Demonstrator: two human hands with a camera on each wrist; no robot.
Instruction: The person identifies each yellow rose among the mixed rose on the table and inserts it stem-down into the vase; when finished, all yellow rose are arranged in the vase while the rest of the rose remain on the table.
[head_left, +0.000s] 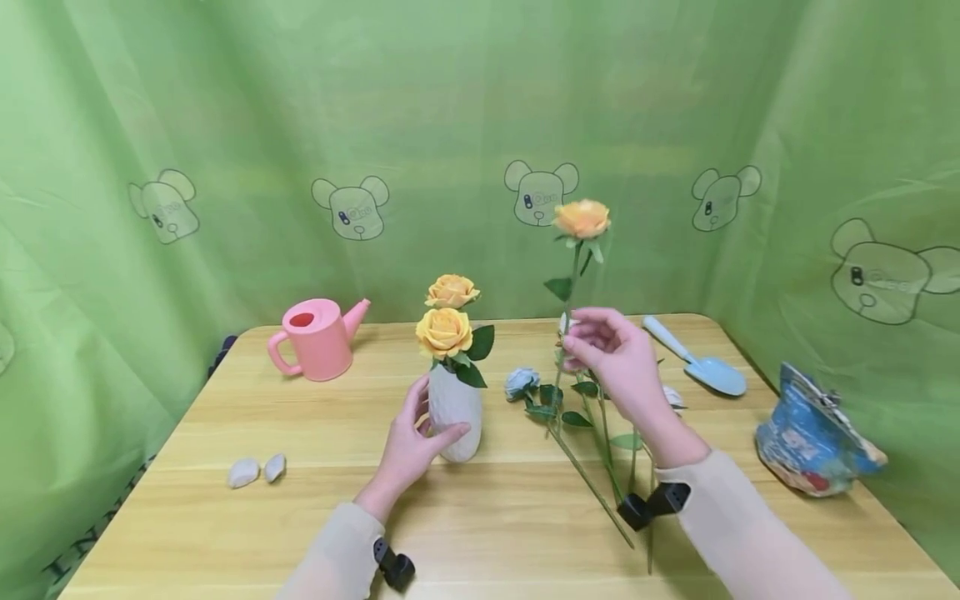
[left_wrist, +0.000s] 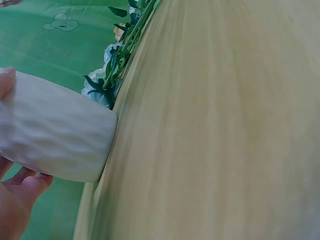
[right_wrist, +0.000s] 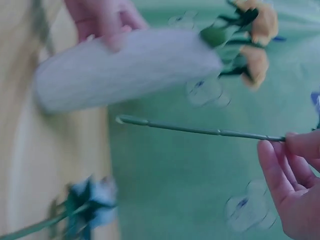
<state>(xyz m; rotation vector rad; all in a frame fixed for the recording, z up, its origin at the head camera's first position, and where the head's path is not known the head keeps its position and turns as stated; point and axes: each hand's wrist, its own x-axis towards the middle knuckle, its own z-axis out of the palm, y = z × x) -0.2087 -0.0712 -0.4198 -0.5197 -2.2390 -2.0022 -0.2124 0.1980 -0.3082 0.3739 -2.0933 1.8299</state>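
Observation:
A white textured vase (head_left: 459,421) stands upright on the wooden table with two yellow-orange roses (head_left: 444,333) in it. My left hand (head_left: 408,446) grips its side, thumb in front; the left wrist view shows the fingers round the vase (left_wrist: 55,127). Up to the right of the vase, my right hand (head_left: 618,358) pinches the stem of an orange rose (head_left: 582,219) between thumb and fingers. The bloom is raised high. In the right wrist view the bare lower end of the stem (right_wrist: 195,131) hangs free, apart from the vase.
Under my right hand lie a blue rose (head_left: 521,383) and several leafy stems (head_left: 588,475). A pink watering can (head_left: 322,342) stands at the back left, two pale stones (head_left: 243,472) nearer. To the right are a light-blue trowel (head_left: 716,375) and a blue bag (head_left: 806,442).

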